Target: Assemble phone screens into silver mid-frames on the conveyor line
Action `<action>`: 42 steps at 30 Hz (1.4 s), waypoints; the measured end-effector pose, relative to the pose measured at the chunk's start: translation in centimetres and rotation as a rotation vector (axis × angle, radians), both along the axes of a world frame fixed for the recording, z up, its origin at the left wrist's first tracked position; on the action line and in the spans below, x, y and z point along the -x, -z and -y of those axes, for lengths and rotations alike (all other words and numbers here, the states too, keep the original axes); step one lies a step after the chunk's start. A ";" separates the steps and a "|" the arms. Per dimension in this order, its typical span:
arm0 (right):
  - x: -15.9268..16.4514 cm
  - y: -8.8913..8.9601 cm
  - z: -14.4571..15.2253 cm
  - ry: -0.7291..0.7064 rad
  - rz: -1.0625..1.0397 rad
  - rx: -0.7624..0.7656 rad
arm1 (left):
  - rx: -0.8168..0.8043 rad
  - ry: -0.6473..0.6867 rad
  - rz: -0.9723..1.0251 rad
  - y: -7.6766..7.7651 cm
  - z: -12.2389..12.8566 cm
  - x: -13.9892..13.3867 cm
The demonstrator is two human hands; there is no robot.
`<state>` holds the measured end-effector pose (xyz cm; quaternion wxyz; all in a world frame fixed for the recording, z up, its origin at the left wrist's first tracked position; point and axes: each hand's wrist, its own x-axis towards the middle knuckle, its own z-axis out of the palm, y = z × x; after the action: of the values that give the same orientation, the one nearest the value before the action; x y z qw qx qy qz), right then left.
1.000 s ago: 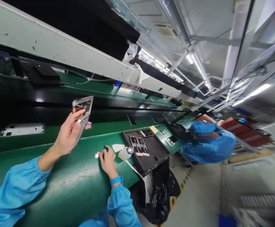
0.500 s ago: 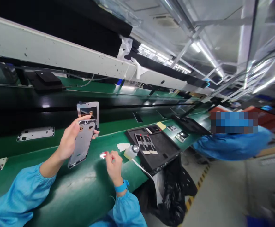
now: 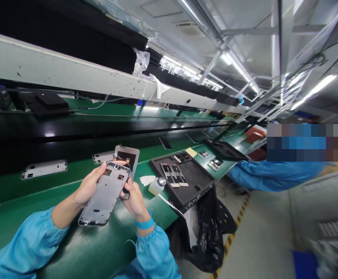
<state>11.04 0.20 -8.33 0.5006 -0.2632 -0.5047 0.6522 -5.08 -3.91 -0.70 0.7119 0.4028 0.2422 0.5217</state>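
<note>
My left hand [image 3: 89,186] is closed on the left edge of a grey phone frame [image 3: 106,199], which is tilted over the bench with its cutouts facing me. Behind the frame's top end stands a phone screen [image 3: 132,157], silver-edged with a dark area and a small gold connector. My right hand [image 3: 135,199] is closed at the lower right of the screen, its fingers beside the frame's right edge. The frame covers much of the screen. Whether my right fingers also grip the frame is hard to tell.
On the green bench stand a pump bottle [image 3: 157,186], a white wipe [image 3: 147,180] and a black foam tray [image 3: 193,176] holding phone parts. More phone frames [image 3: 44,169] lie on the belt beyond. A co-worker in blue [image 3: 276,175] is at right. A black bag [image 3: 209,232] hangs below.
My right hand has moved left and up from the bench to the screen; the small red-and-white piece at its fingers no longer shows. The frame and screen have shifted right and lower.
</note>
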 end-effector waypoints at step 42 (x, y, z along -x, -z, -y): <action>-5.4 -1.2 3.1 -0.013 0.551 -0.606 | -0.273 -0.399 0.006 -1.5 -1.3 3.8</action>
<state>16.47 -2.87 -7.12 0.3976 -0.2652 -0.7909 0.3822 -8.89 -2.64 0.83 0.5342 0.4379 0.2422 0.6813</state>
